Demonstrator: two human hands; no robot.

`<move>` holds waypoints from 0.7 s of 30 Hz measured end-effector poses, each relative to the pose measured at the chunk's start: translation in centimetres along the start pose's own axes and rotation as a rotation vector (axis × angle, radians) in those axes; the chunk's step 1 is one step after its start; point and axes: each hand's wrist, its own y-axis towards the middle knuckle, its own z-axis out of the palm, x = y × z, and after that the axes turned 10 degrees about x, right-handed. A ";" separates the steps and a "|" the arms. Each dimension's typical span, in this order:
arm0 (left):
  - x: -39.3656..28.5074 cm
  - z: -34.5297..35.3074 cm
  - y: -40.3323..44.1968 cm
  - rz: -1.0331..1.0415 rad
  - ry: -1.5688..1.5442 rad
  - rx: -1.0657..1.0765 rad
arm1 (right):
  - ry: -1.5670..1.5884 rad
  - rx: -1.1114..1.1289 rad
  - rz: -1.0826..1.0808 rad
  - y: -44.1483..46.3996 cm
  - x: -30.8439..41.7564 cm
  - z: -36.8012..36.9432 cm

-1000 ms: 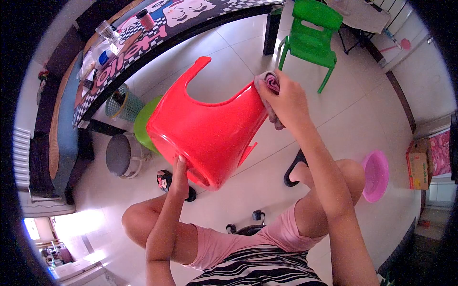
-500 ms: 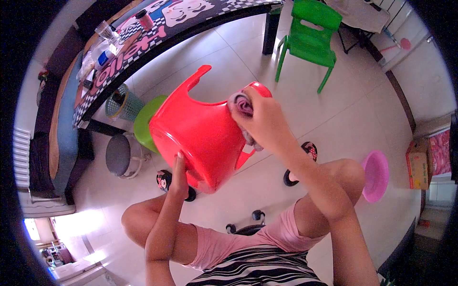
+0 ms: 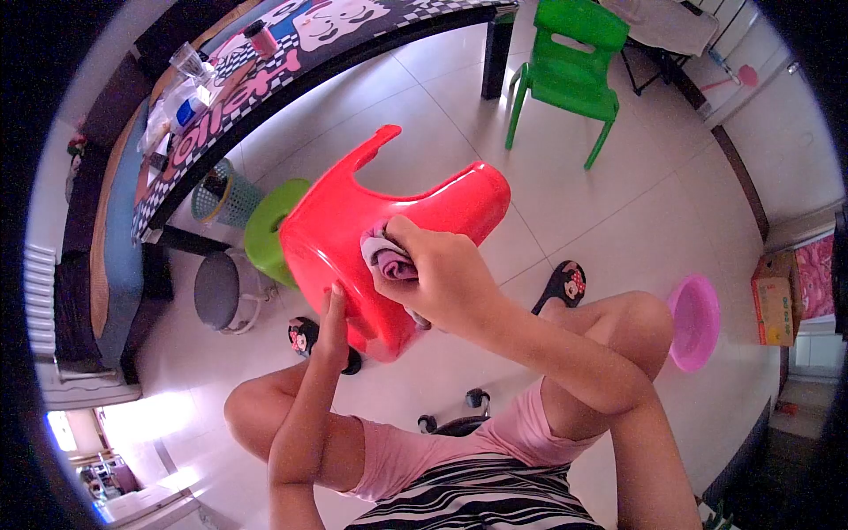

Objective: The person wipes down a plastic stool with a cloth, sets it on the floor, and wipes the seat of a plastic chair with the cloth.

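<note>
A red plastic stool (image 3: 331, 208) is held up, tilted, in front of my knees. My left hand (image 3: 333, 331) grips its lower left edge, with the thumb on the outside and the other fingers hidden behind the plastic. In my right hand (image 3: 437, 274) is a bunched grey and purple cloth (image 3: 390, 261), which lies against the stool's side near its middle. The fingers are wrapped round the cloth, and a bit of it hangs out below the hand.
A green chair (image 3: 579, 66) stands on the tiled floor ahead. At the right are a pink basin (image 3: 694, 322) and a cardboard box (image 3: 775, 300). To the left are a green stool (image 3: 267, 231), a grey round stool (image 3: 219, 291), a lattice basket (image 3: 237, 199) and a table with a patterned cover (image 3: 331, 26).
My right hand has moved the cloth left and down, from the stool's far right part to its middle. My left hand keeps its hold, and the stool has shifted only slightly.
</note>
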 end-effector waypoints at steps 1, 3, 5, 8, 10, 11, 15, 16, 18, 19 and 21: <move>0.0 0.0 0.0 -0.001 -0.004 0.000 | 0.007 -0.004 0.000 0.0 0.0 0.0; 0.3 -0.3 0.1 -0.012 -0.005 -0.003 | -0.015 -0.005 0.008 -0.1 0.0 -0.1; 0.3 -0.2 0.1 -0.015 0.001 0.001 | -0.046 0.001 0.008 -0.1 0.0 -0.3; -0.2 0.3 0.0 -0.010 -0.004 0.007 | -0.096 0.000 -0.004 0.0 0.0 -0.7; -0.5 0.7 0.0 -0.004 -0.007 0.012 | -0.117 -0.030 -0.015 0.1 -0.2 -0.7; -0.6 0.8 0.0 0.000 -0.008 0.013 | -0.110 -0.043 -0.016 0.2 -0.2 -0.8; -1.0 1.2 -0.2 0.013 -0.026 0.015 | -0.123 -0.089 0.022 0.5 -0.7 -1.6; -1.1 1.3 -0.3 0.017 -0.032 0.015 | -0.137 -0.098 0.044 0.7 -0.9 -1.8; -1.5 1.4 -0.5 0.025 -0.054 0.011 | -0.164 -0.144 0.067 1.0 -1.6 -2.4; -1.6 1.4 -0.6 0.032 -0.068 0.010 | -0.177 -0.167 0.077 1.1 -2.0 -2.8; -1.9 1.5 -0.8 0.042 -0.094 0.008 | -0.219 -0.184 0.101 1.4 -3.3 -3.4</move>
